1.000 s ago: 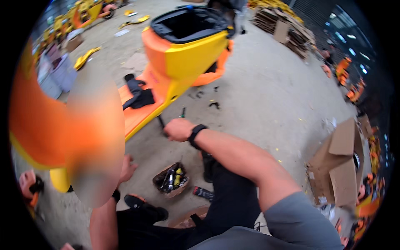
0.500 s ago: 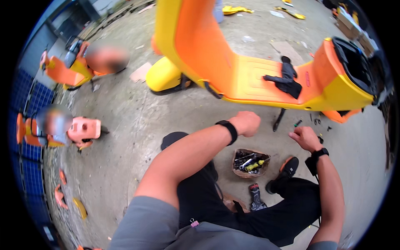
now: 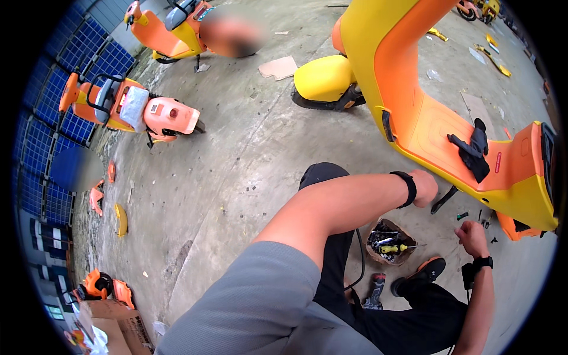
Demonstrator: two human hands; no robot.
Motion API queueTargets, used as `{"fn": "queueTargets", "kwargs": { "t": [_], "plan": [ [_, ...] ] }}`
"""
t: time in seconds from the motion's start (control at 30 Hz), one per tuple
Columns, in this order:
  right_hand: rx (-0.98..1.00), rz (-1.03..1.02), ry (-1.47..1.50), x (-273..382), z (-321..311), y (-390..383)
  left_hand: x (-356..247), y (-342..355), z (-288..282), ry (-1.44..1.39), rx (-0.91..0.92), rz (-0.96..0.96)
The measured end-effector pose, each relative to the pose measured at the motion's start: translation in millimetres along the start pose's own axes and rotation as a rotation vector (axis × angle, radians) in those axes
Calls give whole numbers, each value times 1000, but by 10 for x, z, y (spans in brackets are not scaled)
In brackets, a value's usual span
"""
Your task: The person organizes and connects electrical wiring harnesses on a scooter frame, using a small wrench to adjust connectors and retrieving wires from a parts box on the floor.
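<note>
My left hand (image 3: pixel 425 188) is curled into a fist just in front of the scooter's orange footboard. Whatever it may hold is hidden. Lower and to the right, my right hand (image 3: pixel 473 238) has its fingers curled in above the floor, and I cannot make out anything in them. Close by that hand lie a small green-and-black piece (image 3: pixel 462 216) and a few dark small parts (image 3: pixel 486 223). The yellow-and-orange scooter (image 3: pixel 414 118) stands before me, with black gloves (image 3: pixel 473 151) on its footboard. Below my left wrist sits a box of tools (image 3: pixel 374 251), including a yellow-handled screwdriver (image 3: pixel 393 248).
Between my feet lies a dark power tool (image 3: pixel 375 290) with a red end. Two more scooters (image 3: pixel 168 35) (image 3: pixel 127 109) stand at the left. Loose yellow (image 3: pixel 120 220) and orange panels (image 3: pixel 96 198) lie on the concrete. A cardboard box (image 3: pixel 121 325) is at the lower left.
My view has swung left, so the scooter, toolbox and both hands appear further right and lower. Both hands stay curled near the scooter. More floor and the cardboard box show at the left.
</note>
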State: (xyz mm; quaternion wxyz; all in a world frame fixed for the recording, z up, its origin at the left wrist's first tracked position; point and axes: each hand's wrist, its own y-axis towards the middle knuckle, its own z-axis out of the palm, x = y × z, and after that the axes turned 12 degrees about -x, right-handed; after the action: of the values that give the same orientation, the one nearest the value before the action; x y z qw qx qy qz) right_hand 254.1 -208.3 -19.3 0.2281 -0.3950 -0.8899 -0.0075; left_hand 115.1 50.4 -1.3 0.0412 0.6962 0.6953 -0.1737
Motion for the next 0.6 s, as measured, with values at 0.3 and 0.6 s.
{"fn": "queueTargets", "kwargs": {
  "t": [0.3, 0.6],
  "plan": [
    [-54, 73, 37, 2, 30, -10, -12, 37, 27, 45, -1, 25],
    [-91, 1, 3, 127, 7, -12, 23, 0, 57, 49, -39, 66]
  ]
}}
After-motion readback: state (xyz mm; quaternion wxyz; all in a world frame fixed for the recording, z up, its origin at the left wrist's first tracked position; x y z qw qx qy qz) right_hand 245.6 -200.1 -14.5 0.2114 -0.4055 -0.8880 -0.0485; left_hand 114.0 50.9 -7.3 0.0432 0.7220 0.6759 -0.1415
